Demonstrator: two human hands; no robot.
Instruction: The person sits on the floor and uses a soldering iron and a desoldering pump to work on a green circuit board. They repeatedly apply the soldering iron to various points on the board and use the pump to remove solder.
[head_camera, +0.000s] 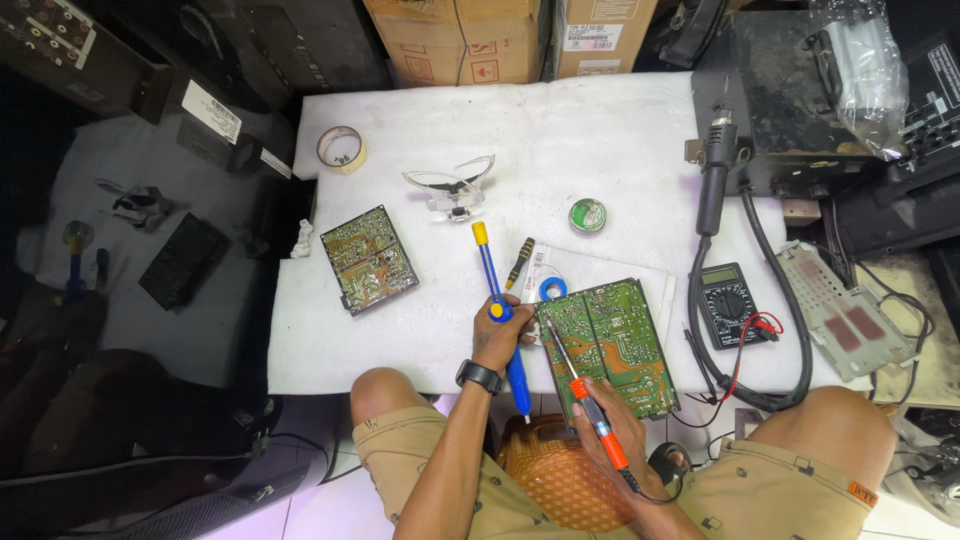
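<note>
The orange-handled soldering iron (590, 405) ran on a slant, its long axis from the handle low near the person's lap up and left to the thin metal tip, which pointed at the near left part of the large green circuit board (610, 345) lying on the white padded bench top (600, 130). The right hand (600, 425) came in from below, its fingers closed around the handle, the heated shaft reaching well beyond the grip. The blue suction desoldering pump with a yellow plunger cap (497, 300) stood almost upright along the bench, cap away from the person, nozzle toward the lap. The left hand (500, 335), with a black watch at the wrist, wrapped the pump's middle, just left of the board.
</note>
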